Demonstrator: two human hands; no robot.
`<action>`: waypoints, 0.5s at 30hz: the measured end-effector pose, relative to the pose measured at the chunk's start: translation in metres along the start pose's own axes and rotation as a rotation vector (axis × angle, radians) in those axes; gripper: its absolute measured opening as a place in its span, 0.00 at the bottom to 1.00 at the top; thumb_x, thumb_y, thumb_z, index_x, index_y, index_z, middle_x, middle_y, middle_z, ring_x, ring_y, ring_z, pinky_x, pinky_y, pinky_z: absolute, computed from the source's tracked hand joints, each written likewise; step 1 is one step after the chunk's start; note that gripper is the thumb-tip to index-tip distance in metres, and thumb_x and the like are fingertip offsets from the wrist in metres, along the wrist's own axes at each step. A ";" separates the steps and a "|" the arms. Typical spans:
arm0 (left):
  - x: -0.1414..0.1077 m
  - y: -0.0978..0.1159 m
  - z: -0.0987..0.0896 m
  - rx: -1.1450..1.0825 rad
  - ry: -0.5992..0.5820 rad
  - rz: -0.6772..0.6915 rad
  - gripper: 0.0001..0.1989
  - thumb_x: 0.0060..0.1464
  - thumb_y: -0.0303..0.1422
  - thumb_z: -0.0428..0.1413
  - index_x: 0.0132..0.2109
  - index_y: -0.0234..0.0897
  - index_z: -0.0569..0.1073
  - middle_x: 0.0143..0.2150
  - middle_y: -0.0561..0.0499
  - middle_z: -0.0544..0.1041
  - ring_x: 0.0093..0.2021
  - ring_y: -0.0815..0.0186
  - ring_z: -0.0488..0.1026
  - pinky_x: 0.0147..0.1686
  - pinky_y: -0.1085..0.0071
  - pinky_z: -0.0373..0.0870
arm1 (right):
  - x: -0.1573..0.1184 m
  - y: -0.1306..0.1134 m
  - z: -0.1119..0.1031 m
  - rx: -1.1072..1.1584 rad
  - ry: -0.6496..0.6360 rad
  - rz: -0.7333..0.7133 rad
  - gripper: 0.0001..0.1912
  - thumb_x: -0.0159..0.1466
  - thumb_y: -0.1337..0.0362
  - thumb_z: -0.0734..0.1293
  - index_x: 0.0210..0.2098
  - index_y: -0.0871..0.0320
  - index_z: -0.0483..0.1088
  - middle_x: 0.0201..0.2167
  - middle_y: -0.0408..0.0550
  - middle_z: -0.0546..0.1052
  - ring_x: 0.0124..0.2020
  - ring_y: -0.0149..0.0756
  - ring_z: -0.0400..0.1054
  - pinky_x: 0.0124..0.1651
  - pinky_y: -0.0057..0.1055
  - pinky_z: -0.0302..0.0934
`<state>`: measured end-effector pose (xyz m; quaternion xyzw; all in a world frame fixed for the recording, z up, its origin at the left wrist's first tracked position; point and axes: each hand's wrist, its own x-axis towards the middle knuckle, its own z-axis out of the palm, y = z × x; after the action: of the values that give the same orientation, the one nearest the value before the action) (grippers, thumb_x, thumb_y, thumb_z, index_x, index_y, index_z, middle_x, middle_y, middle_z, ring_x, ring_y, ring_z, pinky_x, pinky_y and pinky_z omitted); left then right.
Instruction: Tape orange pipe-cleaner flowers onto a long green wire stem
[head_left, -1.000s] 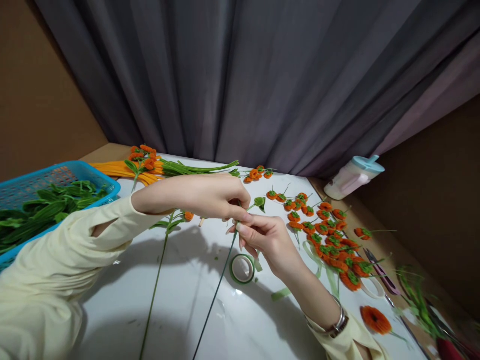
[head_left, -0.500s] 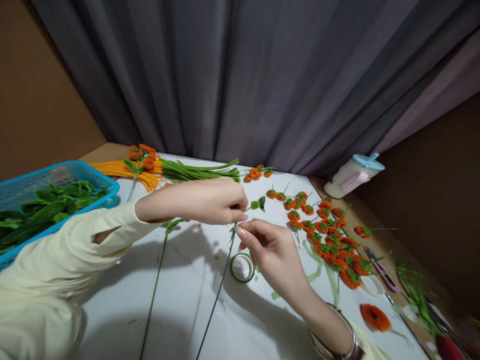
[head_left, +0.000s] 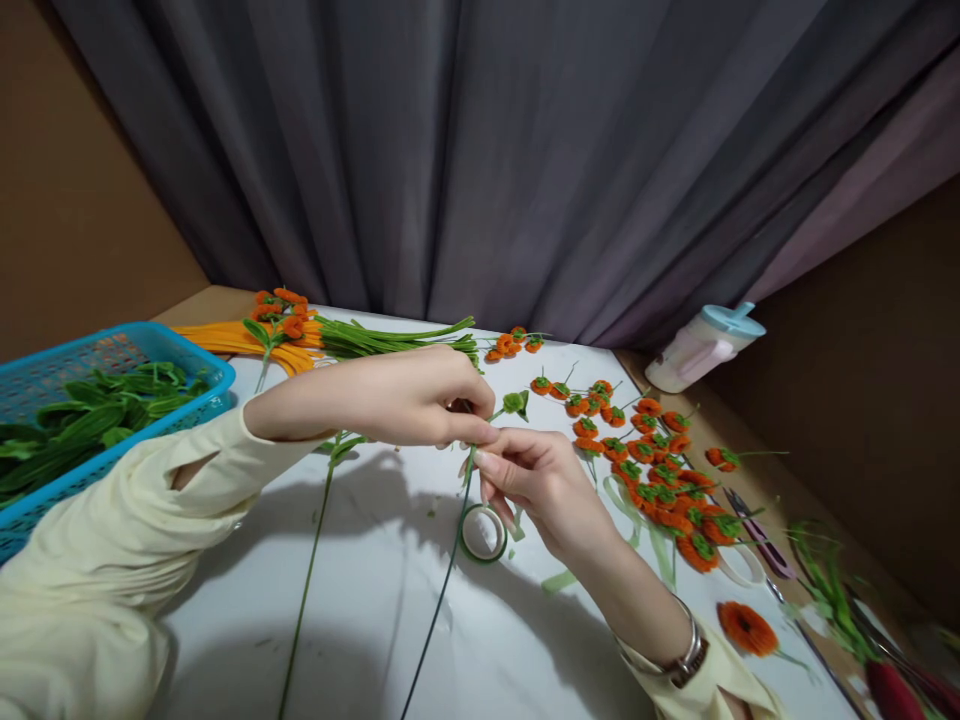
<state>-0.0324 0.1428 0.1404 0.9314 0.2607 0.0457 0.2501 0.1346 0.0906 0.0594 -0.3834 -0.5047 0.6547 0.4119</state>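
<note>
My left hand (head_left: 420,395) is closed, pinching a thin green stem (head_left: 442,590) near its top. A small green leaf bud (head_left: 515,403) sticks out beyond those fingers. My right hand (head_left: 544,485) pinches the same stem just below, thumb and forefinger together; the fingertips of both hands touch. The dark stem runs down toward the bottom edge. Under the right hand lies a roll of green tape (head_left: 484,533) on the white table (head_left: 360,610). Left of it is a second green stem (head_left: 309,570) with leaves at its top.
A blue basket (head_left: 217,385) of green leaves stands at left. Yellow strips (head_left: 217,340) and green stems (head_left: 382,340) lie behind. Orange flowers (head_left: 664,475) spread at right, near pink-handled pliers (head_left: 769,545), a large orange flower (head_left: 748,628) and a lidded cup (head_left: 701,348).
My left forearm has shifted slightly left, and its fingers press closer to the right hand's. The right hand's lower fingers have spread a little. The leaf bud has turned slightly.
</note>
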 end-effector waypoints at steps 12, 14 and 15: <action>0.005 -0.004 -0.005 -0.205 0.003 0.186 0.13 0.57 0.35 0.53 0.28 0.33 0.74 0.22 0.53 0.70 0.27 0.70 0.68 0.28 0.77 0.62 | 0.013 0.011 -0.013 0.287 -0.295 0.053 0.11 0.49 0.62 0.74 0.26 0.64 0.72 0.13 0.41 0.72 0.09 0.24 0.60 0.12 0.19 0.49; 0.008 -0.006 -0.003 -0.227 -0.006 0.231 0.13 0.57 0.35 0.53 0.27 0.34 0.73 0.20 0.53 0.70 0.26 0.70 0.67 0.31 0.76 0.63 | 0.015 0.016 -0.015 0.326 -0.365 0.028 0.12 0.50 0.62 0.73 0.29 0.64 0.73 0.13 0.40 0.71 0.09 0.23 0.59 0.12 0.19 0.48; 0.009 -0.006 -0.003 -0.236 -0.015 0.251 0.13 0.57 0.35 0.53 0.26 0.34 0.72 0.20 0.54 0.70 0.25 0.70 0.67 0.32 0.75 0.63 | 0.015 0.019 -0.015 0.349 -0.393 0.012 0.12 0.50 0.62 0.73 0.30 0.64 0.73 0.13 0.40 0.71 0.09 0.22 0.58 0.12 0.19 0.47</action>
<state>-0.0278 0.1527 0.1396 0.9211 0.1332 0.0998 0.3519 0.1400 0.1068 0.0368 -0.1751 -0.4522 0.7962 0.3620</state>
